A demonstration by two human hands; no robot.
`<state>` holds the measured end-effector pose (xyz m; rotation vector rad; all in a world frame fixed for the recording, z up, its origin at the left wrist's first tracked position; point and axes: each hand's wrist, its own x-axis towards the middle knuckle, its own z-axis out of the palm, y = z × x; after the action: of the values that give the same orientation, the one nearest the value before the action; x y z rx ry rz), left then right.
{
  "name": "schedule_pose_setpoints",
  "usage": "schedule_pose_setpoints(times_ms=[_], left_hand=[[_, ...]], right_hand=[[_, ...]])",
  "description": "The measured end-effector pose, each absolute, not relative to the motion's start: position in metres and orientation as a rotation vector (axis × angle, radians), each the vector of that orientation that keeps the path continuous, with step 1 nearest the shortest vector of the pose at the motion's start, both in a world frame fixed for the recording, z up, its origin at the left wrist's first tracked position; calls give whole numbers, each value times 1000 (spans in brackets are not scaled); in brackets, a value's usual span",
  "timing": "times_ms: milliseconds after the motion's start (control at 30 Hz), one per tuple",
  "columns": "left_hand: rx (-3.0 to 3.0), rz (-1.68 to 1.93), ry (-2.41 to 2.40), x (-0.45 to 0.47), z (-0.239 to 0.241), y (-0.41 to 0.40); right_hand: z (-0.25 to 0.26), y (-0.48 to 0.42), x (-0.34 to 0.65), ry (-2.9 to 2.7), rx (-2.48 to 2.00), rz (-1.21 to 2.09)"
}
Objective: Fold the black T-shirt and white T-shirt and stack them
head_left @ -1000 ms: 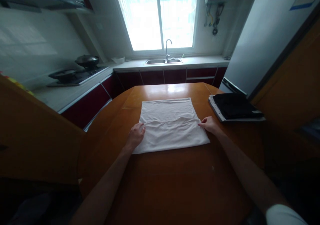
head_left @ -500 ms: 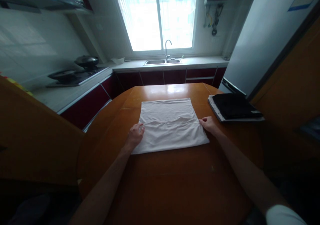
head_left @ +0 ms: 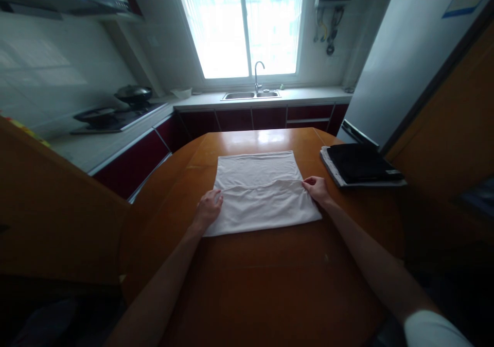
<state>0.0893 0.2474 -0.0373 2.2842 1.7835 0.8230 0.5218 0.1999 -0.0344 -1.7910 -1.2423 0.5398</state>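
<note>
A white folded piece of clothing point(head_left: 262, 208), perhaps a shirt, lies on the wooden table in front of me. Its near part is turned back over the far part, leaving a slightly wavy edge across the middle. At the left end of that edge, my left hand point(head_left: 209, 206) has its fingers curled on the fabric, thumb and forefinger close together. My right hand point(head_left: 316, 188) pinches the right end of the same edge between thumb and fingertips. Small wrinkles run through the cloth between both hands.
A stack of folded dark and white clothes point(head_left: 360, 164) lies at the table's right side. Beyond the wooden table point(head_left: 262, 285) are a sink point(head_left: 241, 95) under the window, a stove with pans point(head_left: 133, 94) at left and a fridge point(head_left: 405, 53) at right.
My right hand has shifted slightly left, drawing the pinched end of the cloth edge inward and straighter. My left hand has stayed almost in place.
</note>
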Motion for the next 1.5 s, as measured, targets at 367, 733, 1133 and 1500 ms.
schedule_pose_setpoints(times_ms=[367, 733, 1133, 1500], left_hand=[[2490, 851, 1743, 102, -23, 235], [2509, 793, 1598, 118, -25, 226], [2565, 485, 1658, 122, -34, 222], [2557, 328, 1698, 126, -39, 221]], right_hand=[[-10, 180, 536, -1477, -2140, 209], [3, 168, 520, -1565, -2129, 99], [-33, 174, 477, -1957, -2068, -8], [-41, 176, 463, -2103, -2059, 206]])
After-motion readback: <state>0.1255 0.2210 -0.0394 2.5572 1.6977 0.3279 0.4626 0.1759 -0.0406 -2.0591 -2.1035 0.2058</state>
